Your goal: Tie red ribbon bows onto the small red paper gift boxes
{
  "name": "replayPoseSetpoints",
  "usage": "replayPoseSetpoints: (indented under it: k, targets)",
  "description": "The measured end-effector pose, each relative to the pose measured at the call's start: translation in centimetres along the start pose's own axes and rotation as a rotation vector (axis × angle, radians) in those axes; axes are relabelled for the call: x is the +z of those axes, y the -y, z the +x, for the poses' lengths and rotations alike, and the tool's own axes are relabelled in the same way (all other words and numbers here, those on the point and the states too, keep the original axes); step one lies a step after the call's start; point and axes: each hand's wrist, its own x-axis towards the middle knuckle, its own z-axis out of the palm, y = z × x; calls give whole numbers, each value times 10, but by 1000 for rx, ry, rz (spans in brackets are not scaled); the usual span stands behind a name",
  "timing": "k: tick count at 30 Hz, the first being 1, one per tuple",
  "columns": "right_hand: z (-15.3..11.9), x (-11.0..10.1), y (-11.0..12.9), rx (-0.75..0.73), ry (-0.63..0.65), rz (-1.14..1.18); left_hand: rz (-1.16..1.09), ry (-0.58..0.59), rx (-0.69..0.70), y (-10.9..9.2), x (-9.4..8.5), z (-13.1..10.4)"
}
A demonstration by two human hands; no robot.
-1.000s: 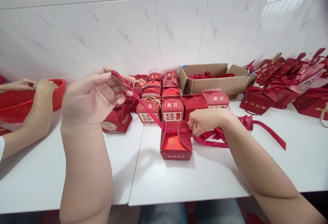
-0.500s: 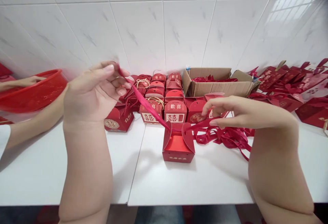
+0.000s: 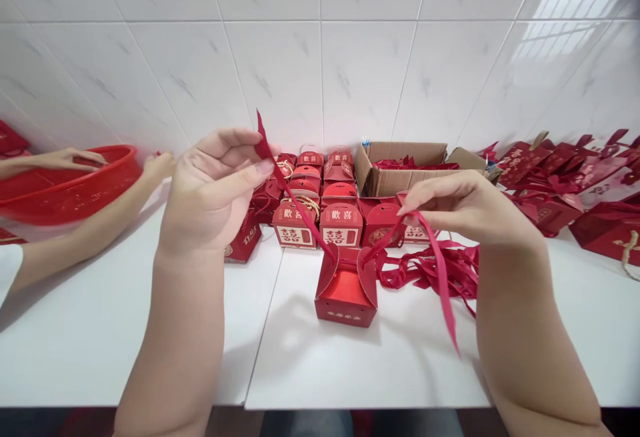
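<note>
A small red box (image 3: 347, 290) stands on the white table, with a red ribbon (image 3: 304, 214) threaded through holes in its two raised side flaps. To the upper left of the box, my left hand (image 3: 225, 180) pinches one part of the ribbon, its short end sticking up past the fingers. On the right, my right hand (image 3: 445, 204) pinches the other part, and that tail hangs down toward the table. A heap of loose red ribbons (image 3: 445, 267) lies right of the box, partly behind my right forearm.
Rows of red boxes (image 3: 341, 224) stand against the tiled wall, beside an open cardboard carton (image 3: 417, 182) holding red pieces. More decorated boxes (image 3: 545, 210) stand at the right. Another person's hands are at a red basin (image 3: 70, 190) on the left.
My left hand has moved right, closer to the box. My right hand now pinches the ribbon, whose tail hangs free below it. The other person's far hand has come into view beside the basin.
</note>
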Motion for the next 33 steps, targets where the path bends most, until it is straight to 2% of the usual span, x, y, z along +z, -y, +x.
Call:
replayPoseSetpoints:
  k: [3,5,10,16,21,26,29,31,33]
  targets:
    - [5,11,1,-9,-196,54,32,-22,38,0,9,-3]
    - [9,18,0,23,-282,154,78,-52,39,1,16,-4]
    - [17,32,-6,21,-406,260,136,-46,66,6,34,-3]
    - [18,37,0,-25,-536,287,101,-45,50,12,46,-1]
    - [13,45,8,20,-479,301,221,83,56,14,65,2]
    - [8,51,14,36,-290,423,443,137,131,11,83,6]
    - [9,51,15,48,-198,510,474,200,172,12,87,5]
    - [11,52,15,79,-186,574,478,229,236,16,87,4]
    - [13,53,14,114,-218,650,516,232,364,22,87,3]
